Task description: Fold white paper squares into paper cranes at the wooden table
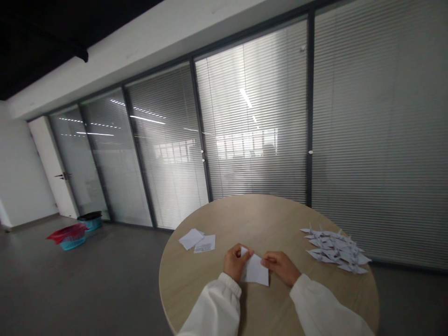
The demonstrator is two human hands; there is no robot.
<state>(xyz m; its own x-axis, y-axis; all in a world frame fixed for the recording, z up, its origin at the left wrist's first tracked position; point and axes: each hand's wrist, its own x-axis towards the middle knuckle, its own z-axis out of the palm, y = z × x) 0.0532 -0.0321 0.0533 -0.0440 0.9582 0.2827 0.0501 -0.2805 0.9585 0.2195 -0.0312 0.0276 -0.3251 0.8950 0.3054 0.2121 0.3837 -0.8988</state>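
Note:
A sheet of white paper, which looks folded, is held between my two hands over the near part of the round table. My left hand pinches its upper left edge between thumb and fingers. At the upper right edge, my right hand grips it with thumb and forefinger. Left of my hands lie several loose paper squares, one with printed lines. Over on the right sits a pile of folded paper cranes, with pointed wings overlapping.
The round wooden table stands close to a glass partition with blinds. On the floor at the far left are a blue bin with a red liner and a blue bin with a black liner. Behind them is a white door.

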